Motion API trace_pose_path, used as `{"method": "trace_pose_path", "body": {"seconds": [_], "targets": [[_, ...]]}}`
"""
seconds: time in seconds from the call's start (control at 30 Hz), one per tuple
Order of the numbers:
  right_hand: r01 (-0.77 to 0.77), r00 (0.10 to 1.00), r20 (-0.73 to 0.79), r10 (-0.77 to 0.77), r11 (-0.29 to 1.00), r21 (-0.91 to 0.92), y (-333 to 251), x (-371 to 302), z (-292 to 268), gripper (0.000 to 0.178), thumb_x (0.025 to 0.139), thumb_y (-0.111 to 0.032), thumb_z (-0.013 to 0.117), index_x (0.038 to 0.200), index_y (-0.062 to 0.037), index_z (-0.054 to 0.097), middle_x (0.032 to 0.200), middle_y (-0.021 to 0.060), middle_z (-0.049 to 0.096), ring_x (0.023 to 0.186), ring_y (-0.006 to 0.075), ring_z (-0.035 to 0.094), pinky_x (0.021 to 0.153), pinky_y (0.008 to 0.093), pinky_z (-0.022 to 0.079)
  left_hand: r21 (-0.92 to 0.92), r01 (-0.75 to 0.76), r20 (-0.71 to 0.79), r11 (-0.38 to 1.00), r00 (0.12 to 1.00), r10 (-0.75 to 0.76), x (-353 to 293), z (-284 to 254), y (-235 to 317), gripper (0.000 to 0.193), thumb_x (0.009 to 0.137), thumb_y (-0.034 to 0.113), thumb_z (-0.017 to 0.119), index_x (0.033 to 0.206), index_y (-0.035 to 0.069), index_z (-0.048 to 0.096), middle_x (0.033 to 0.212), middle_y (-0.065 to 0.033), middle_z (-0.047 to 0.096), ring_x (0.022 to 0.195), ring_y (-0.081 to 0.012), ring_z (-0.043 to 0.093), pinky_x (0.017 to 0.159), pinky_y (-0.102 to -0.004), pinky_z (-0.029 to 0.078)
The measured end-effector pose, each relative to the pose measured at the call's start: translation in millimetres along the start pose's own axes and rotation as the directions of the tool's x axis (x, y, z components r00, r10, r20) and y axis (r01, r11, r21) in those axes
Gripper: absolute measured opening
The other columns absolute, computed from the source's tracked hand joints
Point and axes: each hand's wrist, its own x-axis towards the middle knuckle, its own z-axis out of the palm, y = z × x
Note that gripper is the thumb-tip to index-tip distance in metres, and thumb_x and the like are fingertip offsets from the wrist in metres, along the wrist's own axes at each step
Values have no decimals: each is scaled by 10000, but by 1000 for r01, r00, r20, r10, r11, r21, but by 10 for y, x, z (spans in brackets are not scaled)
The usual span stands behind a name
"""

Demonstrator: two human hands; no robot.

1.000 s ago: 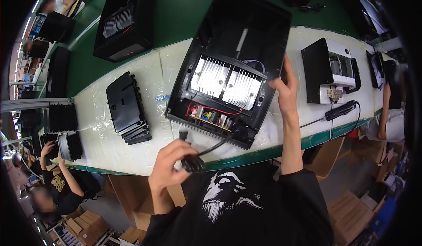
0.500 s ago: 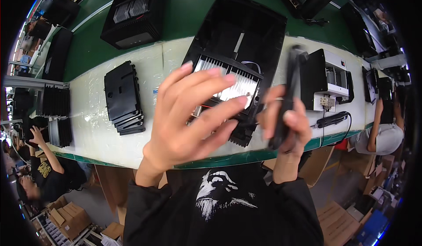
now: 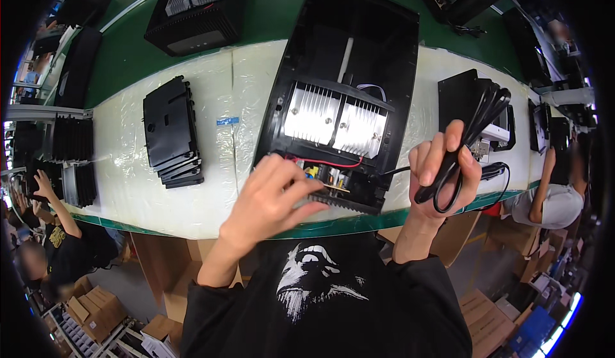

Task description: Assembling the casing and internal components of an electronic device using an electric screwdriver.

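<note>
In front of me lies a long black housing (image 3: 359,38), its open side up. Two silver finned heat sinks (image 3: 311,116) sit in it, with a red wire (image 3: 333,162) and a small circuit board (image 3: 330,180) at its near end. My left hand (image 3: 262,198) is at the near left corner beside the board, fingers curled in; what they grip, if anything, is hidden. My right hand (image 3: 442,179) is closed around a bundled black power cord (image 3: 477,127), raised right of the housing. A thin black cable runs from the housing's near right side toward that hand.
Stacked black panels (image 3: 172,127) lie on the left of the white-covered bench (image 3: 234,146). A white and black unit (image 3: 493,127) and another bundled cord (image 3: 493,170) are on the right. Black cabinets (image 3: 195,22) stand at the back. Co-workers sit at both sides.
My left hand has moved down from over the heat sinks to the housing's near left corner. The right hand, still holding the cord bundle, has shifted slightly right and the bundle has tilted right.
</note>
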Motion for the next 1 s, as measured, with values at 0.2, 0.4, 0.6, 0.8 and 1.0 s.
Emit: {"method": "trace_pose_path", "body": {"seconds": [0.2, 0.4, 0.6, 0.8, 1.0], "targets": [[100, 993, -71, -91, 987, 124, -80, -125, -17, 181, 941, -249, 364, 893, -75, 384, 539, 60, 482, 405, 101, 312, 428, 238, 235, -21, 154, 47, 988, 987, -153, -16, 263, 424, 431, 585, 187, 812, 955, 63, 630, 814, -49, 494, 701, -221, 479, 593, -307, 405], [36, 999, -31, -30, 980, 197, -87, -295, 143, 174, 941, -245, 375, 884, -81, 381, 508, 65, 495, 373, 110, 344, 396, 229, 260, -202, 70, 183, 977, 983, -33, 355, 631, 572, 582, 660, 289, 747, 1124, 16, 525, 982, -90, 519, 896, -247, 503, 775, -336, 419], [-37, 984, 175, -5, 970, 239, -89, -388, 81, 184, 895, -250, 459, 852, -81, 400, 525, 131, 577, 307, 147, 379, 321, 246, 282, -13, 44, 298, 999, 954, -39, 331, 695, 562, 450, 703, 319, 702, 1006, 29, 539, 906, -67, 489, 883, -213, 473, 774, -305, 387], [-171, 866, 498, -44, 910, 378, -50, -292, -85, 165, 853, -185, 496, 907, -52, 414, 629, 218, 618, 339, 195, 430, 330, 271, 292, -28, 104, 284, 994, 955, -91, 303, 699, 558, 435, 700, 325, 705, 999, 51, 547, 899, -49, 517, 861, -196, 478, 764, -305, 391], [-169, 832, 546, -97, 893, 416, -53, -234, -159, 181, 849, -186, 496, 930, -47, 413, 688, 231, 630, 360, 213, 451, 330, 282, 299, 68, 103, 290, 992, 950, -118, 296, 709, 583, 458, 712, 362, 689, 985, 26, 542, 874, -41, 542, 831, -188, 478, 748, -296, 382]]}}
